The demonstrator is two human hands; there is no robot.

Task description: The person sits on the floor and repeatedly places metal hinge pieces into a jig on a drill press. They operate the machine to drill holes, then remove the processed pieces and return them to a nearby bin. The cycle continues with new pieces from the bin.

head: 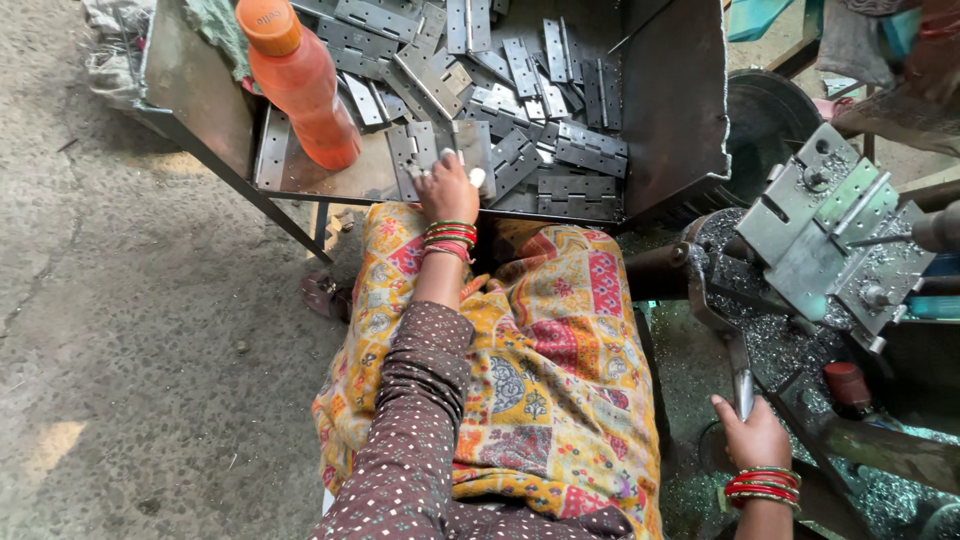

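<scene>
The setting is a workshop with a rough concrete floor (150, 330) on the left and a machine area strewn with metal shavings on the right. At upper left stands a sheet-metal tray (675, 110) on a frame, holding a loose pile of flat steel hinges (560, 150). An orange plastic bottle (300, 85) stands upright in the tray's left part, just beside the pile.

The left hand (447, 188) rests at the near edge of the pile, fingers curled down onto one hinge (425, 150). That hinge lies directly ahead of the hand, touching the fingertips, its long axis pointing away from the person. Whether the fingers have closed fully around it cannot be told. The left hand is the nearer hand to the pile; the right is well apart from it.

A patterned yellow cloth (540, 350) covers the lap between the arms.

At lower right, the right hand (752, 435) is closed around the end of a metal lever (735, 360). The lever rises toward a drilling fixture (830, 230) of steel plates.
</scene>
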